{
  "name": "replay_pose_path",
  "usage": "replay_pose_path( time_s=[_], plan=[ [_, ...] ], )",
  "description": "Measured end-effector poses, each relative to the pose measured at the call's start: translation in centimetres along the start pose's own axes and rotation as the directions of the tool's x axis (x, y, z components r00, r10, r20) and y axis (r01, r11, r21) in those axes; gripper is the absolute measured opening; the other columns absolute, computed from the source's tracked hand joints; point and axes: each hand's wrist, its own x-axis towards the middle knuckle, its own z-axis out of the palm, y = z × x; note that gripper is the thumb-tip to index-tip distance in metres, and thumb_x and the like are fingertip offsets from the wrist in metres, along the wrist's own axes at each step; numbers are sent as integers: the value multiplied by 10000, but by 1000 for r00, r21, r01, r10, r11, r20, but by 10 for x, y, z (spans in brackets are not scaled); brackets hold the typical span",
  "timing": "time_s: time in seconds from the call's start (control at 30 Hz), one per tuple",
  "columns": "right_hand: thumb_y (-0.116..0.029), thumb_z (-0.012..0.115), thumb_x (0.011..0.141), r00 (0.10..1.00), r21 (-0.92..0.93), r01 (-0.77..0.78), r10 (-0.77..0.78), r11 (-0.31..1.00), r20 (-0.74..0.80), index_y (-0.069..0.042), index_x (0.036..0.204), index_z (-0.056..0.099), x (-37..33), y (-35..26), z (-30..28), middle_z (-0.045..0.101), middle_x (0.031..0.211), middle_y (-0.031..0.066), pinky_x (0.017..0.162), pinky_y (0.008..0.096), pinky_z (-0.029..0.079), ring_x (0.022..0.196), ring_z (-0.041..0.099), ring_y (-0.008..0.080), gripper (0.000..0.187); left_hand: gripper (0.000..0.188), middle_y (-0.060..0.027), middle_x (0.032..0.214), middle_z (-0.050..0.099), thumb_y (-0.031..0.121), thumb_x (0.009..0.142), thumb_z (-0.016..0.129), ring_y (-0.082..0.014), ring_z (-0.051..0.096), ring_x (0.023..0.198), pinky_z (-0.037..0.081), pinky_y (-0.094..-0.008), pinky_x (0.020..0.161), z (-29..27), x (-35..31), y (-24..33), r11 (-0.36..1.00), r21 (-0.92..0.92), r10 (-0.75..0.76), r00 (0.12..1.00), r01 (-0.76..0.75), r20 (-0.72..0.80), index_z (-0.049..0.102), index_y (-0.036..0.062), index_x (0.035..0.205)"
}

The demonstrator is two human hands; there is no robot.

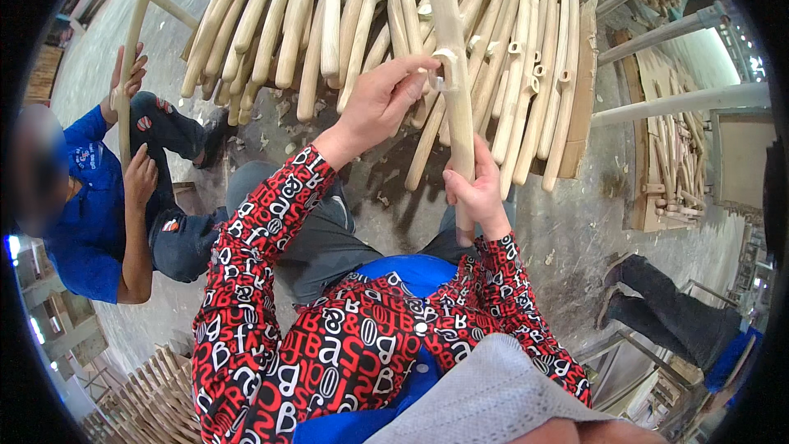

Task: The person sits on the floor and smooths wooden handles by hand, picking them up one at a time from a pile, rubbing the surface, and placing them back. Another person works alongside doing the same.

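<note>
A long, pale wooden pole (pixel 462 115) stands nearly upright in front of me, its lower end by my lap. My right hand (pixel 479 191) is wrapped around its lower part. Higher up, my left hand (pixel 380 105) is closed in a pinch, the fingertips touching the pole's side. At those fingertips sits a small whitish, partly see-through piece (pixel 445 71) against the wood; its kind is unclear. Just beyond lies a pile of similar wooden poles (pixel 333 25), several with short knobs or loops on their sides.
On my left, a seated person in blue (pixel 82 214) holds another pole (pixel 131 49). Grey metal bars (pixel 682 107) and a stack of wooden pieces (pixel 678 156) stand at the right. Another person's dark-trousered legs (pixel 674 312) show at lower right. More poles (pixel 148 399) lie at lower left.
</note>
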Motion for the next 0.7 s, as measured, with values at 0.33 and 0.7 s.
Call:
replay_pose_path(
  time_s=[0.33, 0.7],
  plan=[
    [-1, 614, 820, 1000, -92, -19, 18, 996, -9, -47, 1459, 272, 1, -5, -1, 577, 998, 49, 448, 237, 434, 559, 512, 75, 727, 198, -68, 793, 641, 175, 843, 703, -138, 586, 643, 477, -265, 588, -12, 9, -3, 990, 138, -16, 1000, 13, 18, 680, 30, 976],
    [-42, 653, 807, 966, 352, -189, 108, 917, 237, -34, 1391, 327, -3, -17, 13, 542, 759, 50, 379, 236, 408, 452, 488, 103, 669, 113, -98, 767, 591, 2, 787, 672, -260, 599, 666, 485, -333, 583, -18, 11, -1, 792, 386, 473, 875, -473, 101, 598, 25, 869]
  ],
)
